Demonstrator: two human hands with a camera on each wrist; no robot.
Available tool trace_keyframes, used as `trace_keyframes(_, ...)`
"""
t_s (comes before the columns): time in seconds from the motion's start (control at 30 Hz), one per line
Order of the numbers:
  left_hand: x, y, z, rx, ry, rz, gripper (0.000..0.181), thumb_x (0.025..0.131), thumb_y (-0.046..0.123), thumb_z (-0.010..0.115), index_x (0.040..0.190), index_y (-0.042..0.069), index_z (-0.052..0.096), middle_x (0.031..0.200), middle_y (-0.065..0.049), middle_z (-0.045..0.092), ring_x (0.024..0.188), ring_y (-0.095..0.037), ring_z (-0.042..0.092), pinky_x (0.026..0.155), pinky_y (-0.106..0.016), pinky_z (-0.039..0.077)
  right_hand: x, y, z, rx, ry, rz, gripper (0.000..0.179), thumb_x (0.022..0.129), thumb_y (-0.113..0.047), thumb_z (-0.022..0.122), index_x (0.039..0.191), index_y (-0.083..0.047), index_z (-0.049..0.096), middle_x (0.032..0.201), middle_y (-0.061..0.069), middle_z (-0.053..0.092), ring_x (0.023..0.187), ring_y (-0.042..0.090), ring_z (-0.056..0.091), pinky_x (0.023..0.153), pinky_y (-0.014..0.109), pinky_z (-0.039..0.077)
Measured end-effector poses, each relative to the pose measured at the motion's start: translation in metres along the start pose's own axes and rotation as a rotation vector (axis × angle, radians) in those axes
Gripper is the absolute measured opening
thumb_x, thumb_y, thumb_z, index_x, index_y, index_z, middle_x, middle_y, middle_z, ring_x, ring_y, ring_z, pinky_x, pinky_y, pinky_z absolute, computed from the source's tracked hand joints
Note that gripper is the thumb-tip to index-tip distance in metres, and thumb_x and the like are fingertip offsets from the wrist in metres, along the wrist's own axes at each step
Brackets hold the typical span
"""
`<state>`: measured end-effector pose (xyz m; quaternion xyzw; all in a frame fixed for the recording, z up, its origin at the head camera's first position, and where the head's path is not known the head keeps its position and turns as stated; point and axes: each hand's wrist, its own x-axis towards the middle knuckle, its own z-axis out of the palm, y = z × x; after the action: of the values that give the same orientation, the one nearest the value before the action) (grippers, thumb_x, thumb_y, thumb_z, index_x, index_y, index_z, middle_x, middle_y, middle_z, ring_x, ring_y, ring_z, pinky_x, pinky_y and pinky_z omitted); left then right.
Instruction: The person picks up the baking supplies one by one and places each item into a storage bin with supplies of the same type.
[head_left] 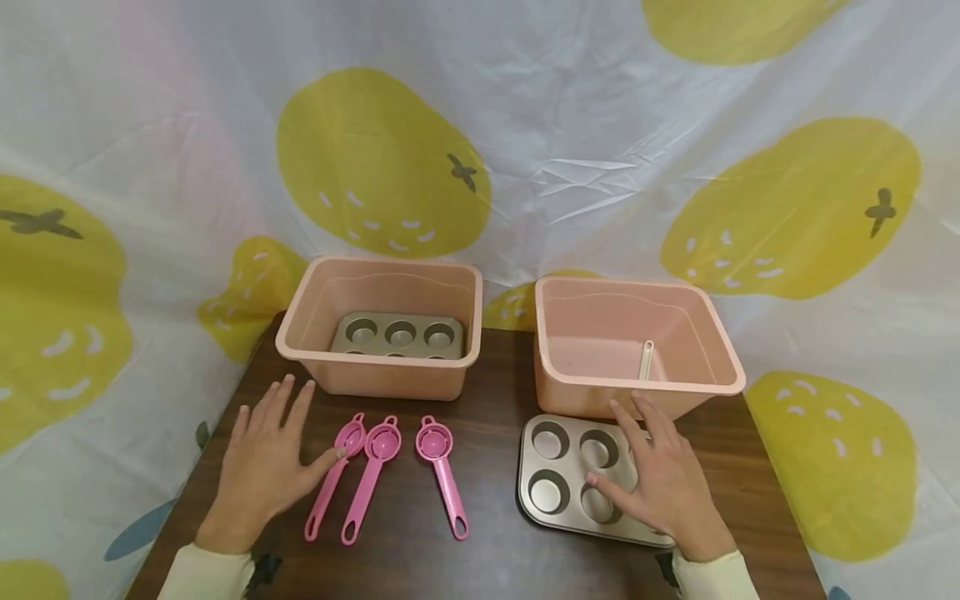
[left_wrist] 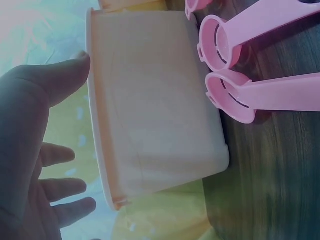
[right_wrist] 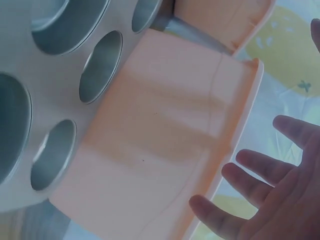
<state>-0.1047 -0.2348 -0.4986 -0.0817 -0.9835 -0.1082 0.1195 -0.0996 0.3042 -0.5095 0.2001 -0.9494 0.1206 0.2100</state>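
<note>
Three pink egg separators, a left one (head_left: 327,493), a middle one (head_left: 366,496) and a right one (head_left: 447,483), lie on the table with slotted cups toward the back. My left hand (head_left: 262,458) is spread beside them, its thumb overlapping the left separator in the head view; nothing is in its grasp. A metal muffin tin (head_left: 573,468) lies at the right, in front of the right pink bin (head_left: 585,400). Over the tin's right side, my right hand (head_left: 663,487) has its fingers apart and holds nothing; it hides some of the cups.
At the back left stands another pink bin (head_left: 390,379) with a second muffin tin (head_left: 381,332) inside. A slim whitish strip (head_left: 646,360) leans in the right bin. Behind both bins hangs a lemon-print cloth (head_left: 570,125); the dark wood table (head_left: 495,517) extends toward me.
</note>
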Motion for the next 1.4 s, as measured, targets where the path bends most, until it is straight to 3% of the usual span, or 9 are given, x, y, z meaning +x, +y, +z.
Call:
trace_keyframes(0.27,0.000,0.000,0.003,-0.043,0.143,0.028,0.094,0.079,0.051,0.086,0.154,0.005,0.049,0.156,-0.028,0.049,0.137,-0.051,0.052,0.105,-0.072,0.046,0.005,0.003,0.000,0.047,0.079,0.000,0.102,0.074,-0.063,0.081,0.154,-0.008,0.053,0.151,0.028,0.053,0.129,0.047,0.056,0.089,0.066,0.055)
trace_keyframes(0.4,-0.002,0.002,0.007,-0.084,0.173,0.032,0.087,0.080,0.046,0.086,0.151,0.007,0.053,0.152,-0.025,0.054,0.130,-0.050,0.056,0.095,-0.070,0.051,0.009,0.009,-0.005,0.075,0.112,0.007,0.096,0.077,-0.059,0.080,0.153,-0.007,0.054,0.151,0.024,0.055,0.129,0.044,0.057,0.095,0.062,0.053)
trace_keyframes(0.53,-0.004,0.007,0.012,-0.141,0.143,0.026,0.079,0.084,0.041,0.085,0.148,0.007,0.056,0.151,-0.022,0.055,0.131,-0.048,0.057,0.096,-0.068,0.053,0.014,0.017,-0.007,0.113,0.138,0.026,0.092,0.079,-0.053,0.081,0.152,-0.005,0.054,0.149,0.021,0.056,0.133,0.042,0.054,0.104,0.058,0.048)
trace_keyframes(0.8,-0.008,0.020,0.026,-0.218,-0.011,-0.030,0.067,0.093,0.040,0.079,0.148,0.008,0.057,0.152,-0.021,0.054,0.137,-0.044,0.055,0.102,-0.068,0.052,0.019,0.029,-0.006,0.140,0.206,0.060,0.086,0.078,-0.044,0.084,0.147,-0.002,0.057,0.141,0.023,0.059,0.127,0.043,0.056,0.098,0.057,0.048)
trace_keyframes(1.1,-0.014,0.026,0.048,-0.310,0.005,-0.012,0.062,0.091,0.034,0.083,0.141,0.004,0.062,0.136,-0.020,0.064,0.127,-0.041,0.063,0.106,-0.062,0.052,0.022,0.040,-0.015,0.190,0.201,0.163,0.079,0.077,-0.024,0.089,0.146,-0.003,0.057,0.143,0.022,0.057,0.132,0.042,0.053,0.098,0.060,0.045)
trace_keyframes(1.4,-0.020,0.043,0.072,-0.423,-0.035,-0.061,0.063,0.090,0.030,0.084,0.143,0.005,0.061,0.127,-0.017,0.069,0.113,-0.035,0.070,0.099,-0.056,0.058,0.029,0.058,-0.026,0.229,0.245,0.214,0.064,0.080,-0.019,0.085,0.138,-0.001,0.064,0.139,0.025,0.060,0.129,0.047,0.054,0.099,0.066,0.043)
